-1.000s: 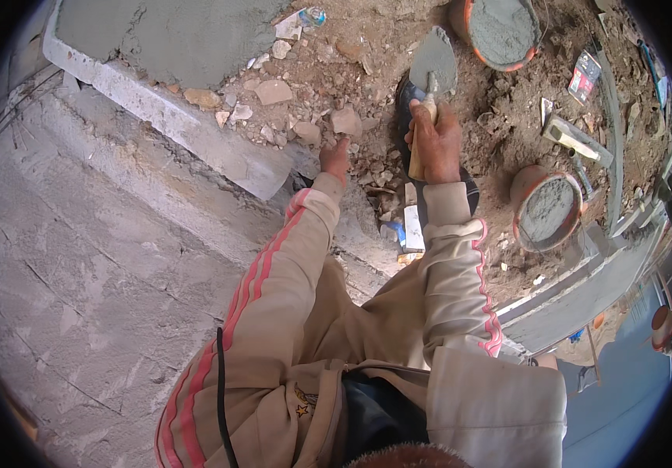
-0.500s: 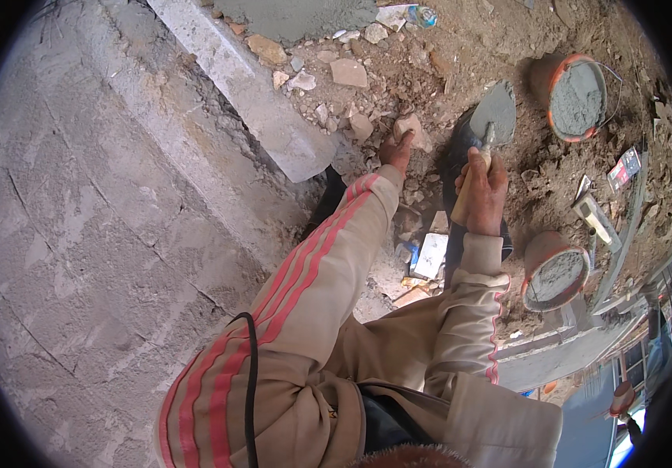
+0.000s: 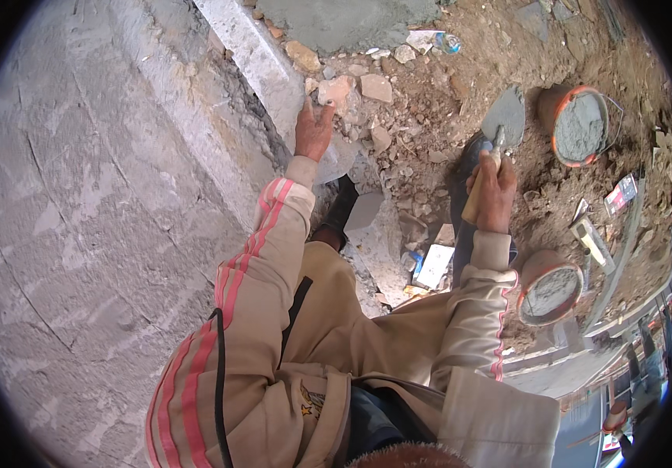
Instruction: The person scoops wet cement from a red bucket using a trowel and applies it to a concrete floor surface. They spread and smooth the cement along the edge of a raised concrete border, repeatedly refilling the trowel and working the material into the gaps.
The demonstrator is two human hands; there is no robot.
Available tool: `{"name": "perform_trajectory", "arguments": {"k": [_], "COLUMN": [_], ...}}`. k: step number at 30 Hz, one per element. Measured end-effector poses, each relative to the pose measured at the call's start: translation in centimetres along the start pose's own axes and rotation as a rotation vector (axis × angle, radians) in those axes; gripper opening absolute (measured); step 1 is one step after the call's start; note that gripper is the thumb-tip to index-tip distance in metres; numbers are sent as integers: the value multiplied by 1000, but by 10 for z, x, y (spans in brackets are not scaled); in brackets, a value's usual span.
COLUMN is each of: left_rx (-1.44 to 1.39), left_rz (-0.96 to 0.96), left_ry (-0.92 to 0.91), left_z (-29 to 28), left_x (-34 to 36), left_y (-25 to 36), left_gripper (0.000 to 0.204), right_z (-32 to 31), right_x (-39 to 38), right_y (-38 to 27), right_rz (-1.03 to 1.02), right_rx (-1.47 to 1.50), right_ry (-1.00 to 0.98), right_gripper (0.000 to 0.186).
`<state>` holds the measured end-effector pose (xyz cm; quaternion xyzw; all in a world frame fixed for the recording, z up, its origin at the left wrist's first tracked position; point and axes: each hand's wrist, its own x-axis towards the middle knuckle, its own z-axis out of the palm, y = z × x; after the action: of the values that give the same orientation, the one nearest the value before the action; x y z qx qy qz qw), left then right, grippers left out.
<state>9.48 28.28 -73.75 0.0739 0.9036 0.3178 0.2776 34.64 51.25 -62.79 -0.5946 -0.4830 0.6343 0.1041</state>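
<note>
My left hand [image 3: 313,132] grips a pale pink stone [image 3: 334,90] with its fingertips beside the edge of the light concrete slab [image 3: 250,54]. My right hand [image 3: 493,195] is closed around the wooden handle of a pointed trowel [image 3: 504,115], whose blade is coated with grey mortar and lies over the dirt. Loose stones and broken chunks [image 3: 376,88] lie between my hands. A dark boot shows below each hand, partly hidden.
Two orange-rimmed buckets of mortar [image 3: 579,129] stand at the right. Nearby lie a wooden-handled tool [image 3: 593,242], a grey strip and scraps. Wet cement [image 3: 336,19] covers the top. Rough concrete [image 3: 102,218] spans the left.
My left hand moved from among the rubble leftward and up to the slab's edge with a stone in its fingers. The view has shifted; the trowel stays in my right hand.
</note>
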Motion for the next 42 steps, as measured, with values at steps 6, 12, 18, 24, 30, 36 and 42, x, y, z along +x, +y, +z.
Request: {"name": "perform_trajectory", "arguments": {"k": [6,12,18,24,30,36,42], "left_rx": [324,216,-70,-282,-640,-812,-807], "left_rz": [13,166,168,-84,-826,-917,-714], "left_ry": [73,271,263,216,-379,-150,90], "left_z": [31,67,90,74,120,192,213], "left_x": [22,58,82,28,-100,-60,-64], "left_y": [15,-36,-77,-18,-30,-69,-84], "left_gripper": [75,57,43,35,31,58,54], "right_z": [-3,-3,2,-3,-10,-2,-8], "right_x": [4,-1,2,5,4,-4,-5], "right_y": [2,-2,-1,2,19,19,21], "right_rz": [50,3,32,32,69,103,99], "right_rx": [32,-33,-26,-19,-4,40,35], "right_ry": [29,8,8,28,50,46,48], "right_gripper": [24,24,23,26,27,24,22]}}
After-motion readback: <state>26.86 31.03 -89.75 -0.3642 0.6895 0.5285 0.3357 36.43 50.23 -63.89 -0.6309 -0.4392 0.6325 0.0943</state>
